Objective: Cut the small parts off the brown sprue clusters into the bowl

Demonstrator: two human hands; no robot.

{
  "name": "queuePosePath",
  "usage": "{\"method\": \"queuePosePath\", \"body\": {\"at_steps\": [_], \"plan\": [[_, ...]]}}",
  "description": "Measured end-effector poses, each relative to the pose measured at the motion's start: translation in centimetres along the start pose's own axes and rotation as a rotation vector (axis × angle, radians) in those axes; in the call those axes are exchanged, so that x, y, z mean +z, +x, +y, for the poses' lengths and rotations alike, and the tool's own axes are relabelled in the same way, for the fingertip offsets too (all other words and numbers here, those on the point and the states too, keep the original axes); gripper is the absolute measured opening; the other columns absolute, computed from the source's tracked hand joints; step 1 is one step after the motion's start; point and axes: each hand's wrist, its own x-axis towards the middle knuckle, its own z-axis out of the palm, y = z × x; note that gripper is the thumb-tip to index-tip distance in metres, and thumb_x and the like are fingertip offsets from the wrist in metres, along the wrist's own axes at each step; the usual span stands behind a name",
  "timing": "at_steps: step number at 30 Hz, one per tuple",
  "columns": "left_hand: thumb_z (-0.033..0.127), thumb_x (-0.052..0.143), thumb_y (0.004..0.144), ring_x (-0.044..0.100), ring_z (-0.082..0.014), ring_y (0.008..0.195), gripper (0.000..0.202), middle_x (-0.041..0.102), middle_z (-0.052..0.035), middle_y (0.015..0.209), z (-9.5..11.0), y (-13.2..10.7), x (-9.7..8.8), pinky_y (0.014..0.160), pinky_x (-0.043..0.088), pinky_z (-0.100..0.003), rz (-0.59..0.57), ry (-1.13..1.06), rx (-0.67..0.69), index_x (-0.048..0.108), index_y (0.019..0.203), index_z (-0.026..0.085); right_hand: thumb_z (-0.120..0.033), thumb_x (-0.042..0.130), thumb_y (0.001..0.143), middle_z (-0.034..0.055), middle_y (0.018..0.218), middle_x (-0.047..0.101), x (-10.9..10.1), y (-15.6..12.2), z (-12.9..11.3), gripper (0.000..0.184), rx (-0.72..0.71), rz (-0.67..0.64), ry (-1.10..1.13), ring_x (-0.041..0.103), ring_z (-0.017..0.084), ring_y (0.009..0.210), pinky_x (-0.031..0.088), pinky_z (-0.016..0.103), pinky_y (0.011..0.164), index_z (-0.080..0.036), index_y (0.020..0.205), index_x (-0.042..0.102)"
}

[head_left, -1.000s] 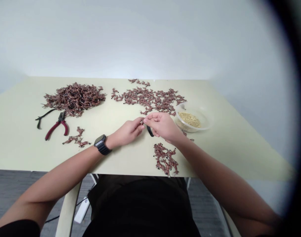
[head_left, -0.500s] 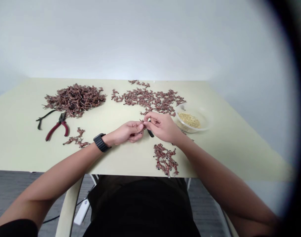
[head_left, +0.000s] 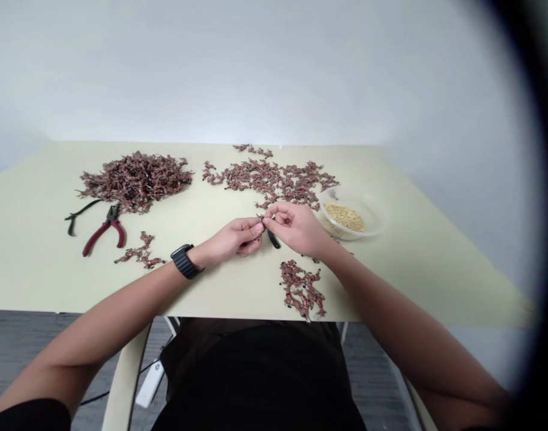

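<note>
Between the left hand (head_left: 233,238) and the red-handled pliers (head_left: 103,233), the desk (head_left: 417,281) gives a wide way to pass, but a small cluster of reddish-brown pieces (head_left: 139,251) lies on this way. Ahead of the right hand (head_left: 296,227), a long scatter of pieces (head_left: 274,182) and a plastic bowl (head_left: 372,218) stand in the way. Nearer to the person, another cluster (head_left: 300,289) blocks the path under this hand. At far left, a big heap (head_left: 136,182) is the largest obstacle.

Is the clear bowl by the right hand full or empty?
Neither: the clear bowl is partly filled, with pale granules covering only its bottom.
</note>
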Motion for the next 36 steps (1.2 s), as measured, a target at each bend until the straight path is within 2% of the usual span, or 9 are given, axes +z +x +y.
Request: {"method": "queuePosePath", "body": {"at_steps": [3, 9, 12, 15, 18, 22, 25, 30, 36], "plan": [[0.056, 0.049, 0.107, 0.033, -0.0086, 0.050, 0.040, 0.051, 0.0041, 0.064, -0.2, 0.0, 0.0, 0.050, 0.026, -0.023, 0.025, 0.109, 0.032, 0.049, 0.092, 0.019, -0.039, 0.066, 0.094, -0.0071, 0.055, 0.040, 0.1, 0.0, -0.1, 0.020, 0.023, 0.006, 0.008, 0.035, 0.011, 0.053, 0.028, 0.028, 0.054, -0.020, 0.088, 0.067], [0.053, 0.043, 0.110, 0.050, -0.0126, 0.063, 0.039, 0.057, 0.0012, 0.072, -0.1, -0.2, -0.1, 0.065, 0.039, -0.026, 0.194, 0.626, 0.190, 0.055, 0.098, 0.017, -0.041, 0.072, 0.089, -0.0051, 0.057, 0.049, 1.2, 0.1, -0.8, 0.023, 0.241, 0.048, 0.257, 0.039, 0.009, 0.046, 0.027, 0.027, 0.045, -0.019, 0.088, 0.066], [0.049, 0.039, 0.111, 0.055, -0.0156, 0.066, 0.038, 0.063, -0.0015, 0.077, -0.1, -0.3, -0.2, 0.066, 0.039, -0.027, 0.217, 0.854, 0.245, 0.057, 0.120, 0.017, -0.046, 0.081, 0.082, -0.0017, 0.066, 0.057, 1.1, 0.3, -0.9, 0.033, 0.350, -0.020, 0.531, 0.035, 0.007, 0.045, 0.022, 0.027, 0.041, -0.017, 0.088, 0.067], [0.047, 0.038, 0.112, 0.060, -0.0191, 0.071, 0.044, 0.069, -0.0073, 0.089, -0.1, -0.3, -0.3, 0.067, 0.040, -0.029, 0.250, 1.025, 0.268, 0.049, 0.141, 0.016, -0.048, 0.086, 0.077, -0.0039, 0.064, 0.049, 0.9, 0.4, -0.9, 0.038, 0.391, -0.122, 0.679, 0.025, 0.006, 0.048, 0.017, 0.026, 0.042, -0.016, 0.085, 0.067], [0.047, 0.039, 0.112, 0.059, -0.0180, 0.070, 0.044, 0.068, -0.0061, 0.086, 0.0, -0.3, -0.4, 0.067, 0.041, -0.029, 0.246, 0.968, 0.269, 0.051, 0.139, 0.015, -0.048, 0.077, 0.087, -0.0046, 0.063, 0.047, 0.8, 0.2, -0.9, 0.032, 0.318, -0.091, 0.531, 0.029, 0.008, 0.049, 0.021, 0.027, 0.045, -0.019, 0.087, 0.064], [0.051, 0.041, 0.111, 0.051, -0.0132, 0.064, 0.040, 0.057, 0.0014, 0.072, 0.3, -0.2, -0.3, 0.067, 0.041, -0.026, 0.174, 0.645, 0.223, 0.059, 0.114, 0.015, -0.032, 0.059, 0.097, -0.0044, 0.061, 0.044, 0.9, -0.1, -1.0, 0.018, -0.011, 0.043, 0.007, 0.038, 0.012, 0.056, 0.028, 0.029, 0.055, -0.021, 0.084, 0.061], [0.052, 0.043, 0.110, 0.047, -0.0124, 0.064, 0.040, 0.054, 0.0022, 0.072, 0.4, -0.1, -0.2, 0.066, 0.040, -0.025, 0.147, 0.543, 0.195, 0.058, 0.106, 0.016, -0.024, 0.055, 0.097, -0.0041, 0.061, 0.044, 0.7, -0.2, -0.9, 0.019, -0.100, 0.054, -0.137, 0.038, 0.012, 0.058, 0.028, 0.030, 0.058, -0.020, 0.079, 0.059], [0.049, 0.041, 0.111, 0.049, -0.0126, 0.064, 0.037, 0.057, 0.0019, 0.072, 0.4, -0.2, -0.1, 0.066, 0.040, -0.025, 0.172, 0.661, 0.221, 0.058, 0.108, 0.016, -0.025, 0.056, 0.095, -0.0032, 0.063, 0.047, 0.8, 0.0, -0.5, 0.019, 0.016, 0.001, 0.084, 0.039, 0.012, 0.057, 0.028, 0.029, 0.054, -0.021, 0.076, 0.058], [0.042, 0.040, 0.111, 0.058, -0.0179, 0.069, 0.040, 0.068, -0.0068, 0.087, 0.0, -0.2, -0.2, 0.065, 0.038, -0.029, 0.257, 1.023, 0.249, 0.051, 0.139, 0.015, -0.033, 0.061, 0.094, -0.0083, 0.059, 0.029, 1.3, 0.2, -0.5, 0.021, 0.328, -0.119, 0.553, 0.019, 0.009, 0.048, 0.018, 0.028, 0.045, -0.023, 0.078, 0.054]]}}
